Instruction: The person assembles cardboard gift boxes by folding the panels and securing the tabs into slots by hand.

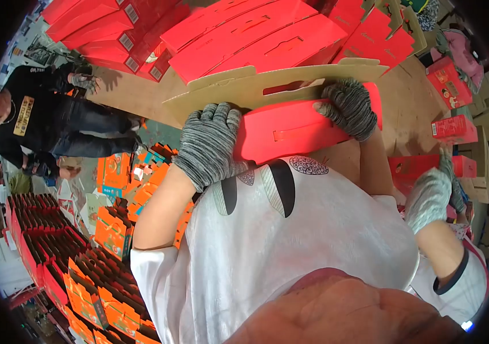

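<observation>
In front of my chest is a red cardboard gift box (296, 131) with a slot in its red panel. Behind that panel a brown inner flap (221, 92) stands up, with a cut-out handle slot. My left hand (211, 143), in a grey striped knitted glove, grips the box's left end, fingers over the flap and thumb along the near edge. At the right end my right hand (350, 109), in a matching glove, has its fingers curled over the flap and red panel. The box's underside is hidden.
Red boxes (256, 40) crowd the far side of the brown tabletop (127, 92). Orange cartons (112, 286) stand in rows at lower left. A person in black (38, 109) stands at left. Another person's gloved hand (430, 195) is close at right, near more red boxes (453, 129).
</observation>
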The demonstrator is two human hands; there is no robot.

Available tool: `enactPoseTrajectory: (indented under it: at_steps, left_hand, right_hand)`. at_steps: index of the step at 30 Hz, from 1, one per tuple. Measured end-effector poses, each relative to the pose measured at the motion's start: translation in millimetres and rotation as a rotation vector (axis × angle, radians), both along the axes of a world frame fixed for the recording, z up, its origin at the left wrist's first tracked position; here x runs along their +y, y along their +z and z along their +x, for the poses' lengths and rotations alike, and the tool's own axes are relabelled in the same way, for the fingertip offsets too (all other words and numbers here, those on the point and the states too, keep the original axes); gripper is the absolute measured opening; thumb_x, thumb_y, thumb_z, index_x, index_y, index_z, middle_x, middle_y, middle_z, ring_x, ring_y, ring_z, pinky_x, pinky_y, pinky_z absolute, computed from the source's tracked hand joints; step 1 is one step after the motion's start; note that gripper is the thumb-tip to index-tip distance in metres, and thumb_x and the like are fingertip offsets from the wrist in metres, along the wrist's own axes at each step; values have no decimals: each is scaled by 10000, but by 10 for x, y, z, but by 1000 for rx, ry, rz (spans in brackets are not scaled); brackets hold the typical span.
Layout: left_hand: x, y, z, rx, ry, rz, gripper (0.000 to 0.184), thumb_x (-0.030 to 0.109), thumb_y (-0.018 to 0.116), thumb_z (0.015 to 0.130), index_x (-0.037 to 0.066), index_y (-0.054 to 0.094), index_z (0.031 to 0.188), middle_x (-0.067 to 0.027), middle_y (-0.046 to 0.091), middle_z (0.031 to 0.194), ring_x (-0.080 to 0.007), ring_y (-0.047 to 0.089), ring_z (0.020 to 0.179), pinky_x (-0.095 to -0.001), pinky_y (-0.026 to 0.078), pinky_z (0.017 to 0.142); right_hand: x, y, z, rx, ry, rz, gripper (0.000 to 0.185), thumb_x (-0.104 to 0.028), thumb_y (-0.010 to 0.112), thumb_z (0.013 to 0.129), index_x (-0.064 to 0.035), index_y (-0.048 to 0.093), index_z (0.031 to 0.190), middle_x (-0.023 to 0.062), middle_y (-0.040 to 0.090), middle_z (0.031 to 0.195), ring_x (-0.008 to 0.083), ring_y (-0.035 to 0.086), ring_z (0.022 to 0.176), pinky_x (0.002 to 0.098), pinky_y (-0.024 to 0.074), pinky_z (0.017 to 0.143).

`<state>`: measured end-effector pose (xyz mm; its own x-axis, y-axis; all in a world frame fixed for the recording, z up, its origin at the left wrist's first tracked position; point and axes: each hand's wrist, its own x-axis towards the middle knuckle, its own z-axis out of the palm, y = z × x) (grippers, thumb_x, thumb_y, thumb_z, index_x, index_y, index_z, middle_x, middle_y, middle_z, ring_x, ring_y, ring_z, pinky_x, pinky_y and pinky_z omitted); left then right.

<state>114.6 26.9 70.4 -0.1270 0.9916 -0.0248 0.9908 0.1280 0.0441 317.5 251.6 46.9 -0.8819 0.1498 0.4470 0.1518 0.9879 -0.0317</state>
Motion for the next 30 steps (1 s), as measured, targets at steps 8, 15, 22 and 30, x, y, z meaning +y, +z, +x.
enactPoseTrajectory:
  at_steps: [8,15,22,30]
  left_hand:
    - [-277,-384,-188,-90,-107,355,903,494,763,550,-16,464,1232,-181,516,1138,-342,501,1056,-439,389,923]
    - [-347,-490,-214,-107,-113,314,881,580,652,650,1,441,1280,-194,488,1236,-352,464,1137,-448,359,965]
    - [-357,-467,-261,-169,-166,417,805,522,678,650,-11,482,1222,-191,495,1209,-352,463,1122,-447,365,946]
    - [-611,-868,-291,-608,138,1043,357,101,789,629,63,533,874,-102,526,939,-264,495,870,-405,403,808]
  right_hand:
    - [46,-164,-137,-113,-7,-246,377,-405,523,865,-66,678,807,140,627,699,343,585,659,407,457,657]
    - [-51,-308,-227,31,81,-917,121,-115,590,848,-13,598,913,152,609,952,267,576,896,358,471,792]
    - [-560,136,-372,-328,-113,-73,187,-163,550,858,-20,612,961,159,615,943,327,570,884,399,460,806]
    - [-548,-237,-341,-93,-80,-298,258,-261,571,860,-35,631,968,162,623,895,328,584,872,410,459,794]
